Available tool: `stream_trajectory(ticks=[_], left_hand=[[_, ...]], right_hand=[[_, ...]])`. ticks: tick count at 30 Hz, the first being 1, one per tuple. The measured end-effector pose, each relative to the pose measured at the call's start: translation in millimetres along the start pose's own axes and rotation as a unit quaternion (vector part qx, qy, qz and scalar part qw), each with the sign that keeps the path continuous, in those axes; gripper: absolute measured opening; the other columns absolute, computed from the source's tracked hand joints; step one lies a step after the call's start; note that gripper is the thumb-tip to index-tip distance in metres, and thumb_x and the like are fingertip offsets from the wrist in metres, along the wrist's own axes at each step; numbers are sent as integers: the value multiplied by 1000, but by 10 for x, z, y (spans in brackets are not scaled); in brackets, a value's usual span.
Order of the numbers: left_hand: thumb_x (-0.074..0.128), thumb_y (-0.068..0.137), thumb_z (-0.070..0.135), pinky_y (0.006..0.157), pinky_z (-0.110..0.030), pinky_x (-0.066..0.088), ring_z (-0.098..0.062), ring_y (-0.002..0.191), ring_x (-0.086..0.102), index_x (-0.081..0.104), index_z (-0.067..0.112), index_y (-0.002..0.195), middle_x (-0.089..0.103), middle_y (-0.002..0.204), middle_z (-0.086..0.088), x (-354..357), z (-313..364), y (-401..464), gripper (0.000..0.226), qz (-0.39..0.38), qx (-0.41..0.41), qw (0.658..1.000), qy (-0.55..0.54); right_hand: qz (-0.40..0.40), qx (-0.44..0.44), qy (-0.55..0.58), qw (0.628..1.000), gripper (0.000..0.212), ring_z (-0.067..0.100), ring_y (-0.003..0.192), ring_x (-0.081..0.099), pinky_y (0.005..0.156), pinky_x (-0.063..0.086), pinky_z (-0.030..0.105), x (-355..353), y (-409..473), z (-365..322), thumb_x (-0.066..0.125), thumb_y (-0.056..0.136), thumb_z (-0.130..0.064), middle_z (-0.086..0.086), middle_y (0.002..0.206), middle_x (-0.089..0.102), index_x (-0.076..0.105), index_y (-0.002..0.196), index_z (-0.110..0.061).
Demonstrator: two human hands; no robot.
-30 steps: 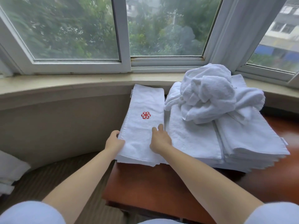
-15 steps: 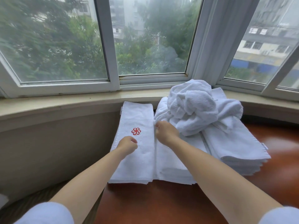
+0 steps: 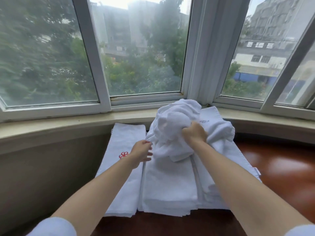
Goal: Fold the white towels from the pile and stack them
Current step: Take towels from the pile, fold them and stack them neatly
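White crumpled towel [image 3: 173, 126] bunches in our right hand [image 3: 195, 132], gripped atop the pile; our left hand [image 3: 141, 153], fingers spread, reaches just beside it.

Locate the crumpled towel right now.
Head view, centre-right: crumpled towel sits atop the folded stacks below the window, gripped by the right hand.

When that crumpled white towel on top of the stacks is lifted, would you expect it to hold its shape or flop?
The crumpled towel will probably flop: it bunches softly where the right hand grips it. Its loose folds will likely unfurl and trail. It looks light, and might drag across the folded stack beneath.
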State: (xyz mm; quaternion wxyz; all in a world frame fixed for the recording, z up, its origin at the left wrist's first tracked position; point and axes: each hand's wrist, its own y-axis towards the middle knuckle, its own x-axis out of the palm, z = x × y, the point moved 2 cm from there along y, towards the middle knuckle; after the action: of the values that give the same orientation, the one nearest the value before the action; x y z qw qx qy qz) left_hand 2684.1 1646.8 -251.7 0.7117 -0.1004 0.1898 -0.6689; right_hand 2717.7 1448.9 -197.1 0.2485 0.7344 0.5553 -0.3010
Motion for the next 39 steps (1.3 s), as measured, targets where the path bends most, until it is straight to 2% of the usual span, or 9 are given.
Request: stream_trajectory(ticks=[4,8,14,20,23,26,31,34,39], left_hand=[[52,92,55,73,-47,59,-31,88,66,57,17,117,56,112,-11,184,87,12,46,-83,-91,982,-147],[58,84,61,60,-37,58,-33,91,65,44,20,126,52,125,-19,417,149,44,60,-64,-128,952,-271],[51,97,26,41,-17,35,-11,47,42,51,10,106,39,67,-2,730,297,84,18,-18,-55,978,-202],[49,90,-2,38,-17,32,-7,37,39,29,22,149,43,62,-2,1021,478,-33,66,63,33,985,-157],[54,93,20,45,-20,47,-10,59,59,38,30,144,62,85,-1,1167,581,-157,54,46,70,993,-87],[59,91,32,66,-26,54,-15,87,60,40,39,131,59,101,12,1268,606,-265,46,31,121,992,-31],[55,86,23,68,-31,42,-17,82,47,63,0,89,57,88,-11,1231,883,-288,24,122,207,967,88],[58,87,13,67,-33,39,-16,74,44,53,15,72,51,75,-2,1151,1172,-311,16,169,231,958,5],[58,72,7,51,-20,45,-10,60,54,57,13,83,59,68,2,1231,1796,-420,12,36,298,946,-120]], right_hand=[[-265,78,398,875,18,25,79,67,69,54,29,36,-113,117,60,82,-21,12,91,72,68,93,-9],[-396,127,477,774,42,18,83,70,68,55,25,-65,-33,396,54,92,-48,8,91,73,74,95,-12],[-388,128,437,801,44,21,87,71,79,53,33,-214,20,518,46,96,-47,9,96,74,70,103,-12],[-318,-11,684,657,32,14,46,57,46,46,17,-980,272,6,61,89,-26,4,52,57,70,63,-9],[-332,-58,631,699,34,12,38,47,39,39,13,-1167,269,-145,91,45,-14,2,50,48,58,55,-12],[-344,-22,551,760,32,1,46,57,45,46,13,-1060,297,-59,47,95,-2,-3,70,55,55,71,-21],[-333,5,604,724,51,14,50,52,48,43,20,-1007,368,74,41,94,-17,-2,49,52,62,47,-18],[-264,-5,486,833,18,26,81,63,73,52,34,-1013,462,302,55,83,-19,6,82,69,72,83,-13],[-230,-92,365,898,62,18,115,56,96,51,36,-905,501,391,76,78,-15,6,126,58,47,133,-17]])
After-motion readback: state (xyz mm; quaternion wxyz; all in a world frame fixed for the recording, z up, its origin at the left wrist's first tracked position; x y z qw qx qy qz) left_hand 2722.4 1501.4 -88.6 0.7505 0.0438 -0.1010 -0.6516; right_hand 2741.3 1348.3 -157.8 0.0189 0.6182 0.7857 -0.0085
